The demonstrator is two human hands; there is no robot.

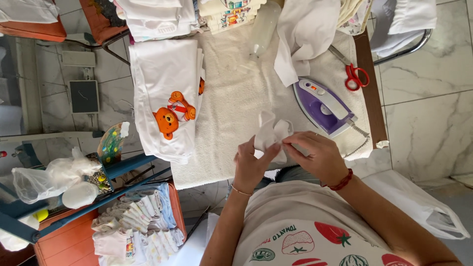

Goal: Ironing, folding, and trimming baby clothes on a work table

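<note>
across the middle of the view runs the desk (365,64), its top covered by a cream towel (231,98). on the towel's left part lies a stack of folded white garments (160,74), the top one showing an orange bear print. beyond it, at the far edge, sit more folded clothes (157,17) and a loose white cloth (300,34). a purple and white iron (322,106) rests flat on the towel's right part, and red-handled scissors (355,76) lie just beyond it near the desk's brown edge. at the near edge of the towel, both hands meet over a small white garment (271,135), held up off the towel, just beside the iron. the left hand (251,165) pinches its lower left part with fingers closed on the fabric; the right hand (318,155), a red bracelet at the wrist, grips its right side the same way.
</note>
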